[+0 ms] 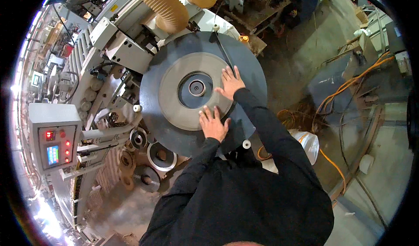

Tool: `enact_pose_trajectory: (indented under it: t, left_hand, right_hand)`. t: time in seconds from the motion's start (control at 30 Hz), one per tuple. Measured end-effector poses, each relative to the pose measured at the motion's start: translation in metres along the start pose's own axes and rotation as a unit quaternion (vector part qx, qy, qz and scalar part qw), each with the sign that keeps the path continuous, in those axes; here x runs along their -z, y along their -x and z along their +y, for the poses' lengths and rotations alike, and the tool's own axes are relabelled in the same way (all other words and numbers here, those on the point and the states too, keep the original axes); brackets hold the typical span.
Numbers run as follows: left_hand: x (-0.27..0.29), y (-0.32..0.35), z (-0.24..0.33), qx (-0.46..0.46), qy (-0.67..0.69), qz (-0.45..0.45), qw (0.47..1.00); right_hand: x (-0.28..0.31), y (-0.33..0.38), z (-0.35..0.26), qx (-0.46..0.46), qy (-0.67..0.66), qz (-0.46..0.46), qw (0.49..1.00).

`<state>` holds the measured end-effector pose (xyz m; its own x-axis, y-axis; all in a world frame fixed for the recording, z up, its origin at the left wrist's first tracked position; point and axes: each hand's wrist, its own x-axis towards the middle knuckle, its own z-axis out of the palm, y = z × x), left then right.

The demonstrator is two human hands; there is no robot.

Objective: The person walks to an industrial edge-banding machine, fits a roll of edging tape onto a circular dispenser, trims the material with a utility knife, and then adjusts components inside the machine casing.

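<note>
A wide grey-beige roll of coiled band (pixel 170 89) lies flat on a large dark round plate (pixel 152 128). In the open middle of the roll stands a round hub (pixel 197 87). My left hand (pixel 213 124) rests with spread fingers on the roll's near edge. Farther off, my right hand (pixel 231 83) lies with its fingers apart across the right edge of the roll. A dark strip (pixel 223 49) runs from a white roller (pixel 216 28) at the plate's far rim toward my right fingers. Neither hand grips anything.
A control box (pixel 56 137) with a lit screen stands at left, beside a machine (pixel 131 54). Ribbed beige hoses (pixel 168 10) hang at the far side. Several smaller rolls (pixel 162 156) lie below the plate. Orange cables (pixel 349 84) and a white sack (pixel 307 146) are at right.
</note>
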<state>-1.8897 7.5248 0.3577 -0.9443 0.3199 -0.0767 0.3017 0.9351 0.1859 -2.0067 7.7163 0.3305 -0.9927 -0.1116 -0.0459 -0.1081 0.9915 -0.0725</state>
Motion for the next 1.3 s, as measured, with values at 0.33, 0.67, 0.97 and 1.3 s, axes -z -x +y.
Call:
enact_pose_trajectory:
  t: [0.33,0.67,0.97,1.3]
  left_hand:
    - [0.026,0.054,-0.091,0.025,0.205,0.114,0.972]
    - [0.018,0.081,-0.147,0.115,0.197,0.1,0.968]
    - [0.02,0.061,-0.127,0.061,0.19,0.112,0.973]
    - [0.004,0.019,-0.146,-0.017,0.035,-0.007,0.999]
  right_hand:
    - [0.043,0.136,0.0,-0.134,-0.272,0.277,0.912]
    - [-0.016,0.242,0.047,-0.276,-0.248,0.231,0.899]
    - [0.022,0.203,0.014,-0.207,-0.262,0.216,0.917]
    - [0.023,0.165,-0.064,-0.038,-0.197,0.011,0.98]
